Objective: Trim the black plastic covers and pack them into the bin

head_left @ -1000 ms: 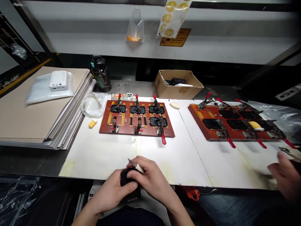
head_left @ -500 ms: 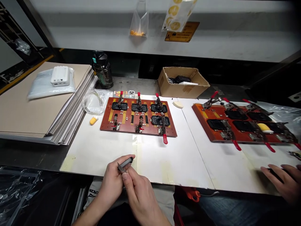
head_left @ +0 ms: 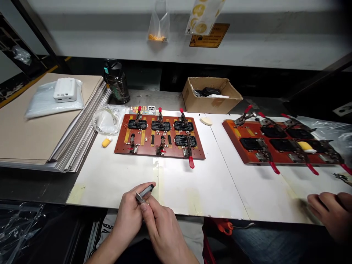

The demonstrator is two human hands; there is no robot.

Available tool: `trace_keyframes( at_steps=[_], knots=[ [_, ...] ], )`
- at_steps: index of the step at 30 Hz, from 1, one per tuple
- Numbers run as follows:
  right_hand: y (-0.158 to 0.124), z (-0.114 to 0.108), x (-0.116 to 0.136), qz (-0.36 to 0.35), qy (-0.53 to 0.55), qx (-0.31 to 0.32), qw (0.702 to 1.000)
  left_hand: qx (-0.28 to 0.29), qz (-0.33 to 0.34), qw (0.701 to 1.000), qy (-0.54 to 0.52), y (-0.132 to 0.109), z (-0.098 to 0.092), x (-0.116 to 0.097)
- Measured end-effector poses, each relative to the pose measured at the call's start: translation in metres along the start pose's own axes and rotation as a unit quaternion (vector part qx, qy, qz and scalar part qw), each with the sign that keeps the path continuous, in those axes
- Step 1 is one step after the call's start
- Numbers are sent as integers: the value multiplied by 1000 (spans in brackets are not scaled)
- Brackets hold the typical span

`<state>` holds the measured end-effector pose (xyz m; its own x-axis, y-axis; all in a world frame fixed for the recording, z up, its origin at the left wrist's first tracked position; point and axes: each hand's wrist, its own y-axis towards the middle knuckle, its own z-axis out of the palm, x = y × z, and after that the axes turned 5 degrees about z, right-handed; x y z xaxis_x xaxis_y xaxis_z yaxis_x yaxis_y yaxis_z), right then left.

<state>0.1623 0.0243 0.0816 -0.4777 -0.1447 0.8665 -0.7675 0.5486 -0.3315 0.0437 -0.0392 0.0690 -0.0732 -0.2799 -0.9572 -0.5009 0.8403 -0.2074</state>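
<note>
Your left hand [head_left: 128, 209] has its grip curled narrow around a slim craft knife [head_left: 143, 194], just above the near edge of the white-topped bench [head_left: 110, 179]. Your right hand [head_left: 162, 227] pinches in at the blade [head_left: 139, 198] end, its fingertips [head_left: 144, 207] right against the metal. The knife should feel light and stiff, but its narrow body could slip and the blade could cut, so take hold on the dark handle [head_left: 148, 189], well back from the edge.
</note>
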Motion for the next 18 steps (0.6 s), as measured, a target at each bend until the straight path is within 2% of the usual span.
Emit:
trace_keyframes(
  at_steps=[6,10,14,16,18],
  knots=[
    [-2,2,-1,3,2,-17,1000,-18,-8,1000,-24,0,0,0],
    [6,-7,-14,30,24,-74,997,-48,3,999,-2,-2,-1,0],
    [19,-25,-29,75,117,-137,981,-45,19,998,27,-4,-2,-2],
    [21,-31,-27,59,161,-138,975,-38,17,999,28,-4,-1,-3],
    [21,-33,-17,17,167,-111,979,-26,15,999,20,-3,0,-4]
  ],
)
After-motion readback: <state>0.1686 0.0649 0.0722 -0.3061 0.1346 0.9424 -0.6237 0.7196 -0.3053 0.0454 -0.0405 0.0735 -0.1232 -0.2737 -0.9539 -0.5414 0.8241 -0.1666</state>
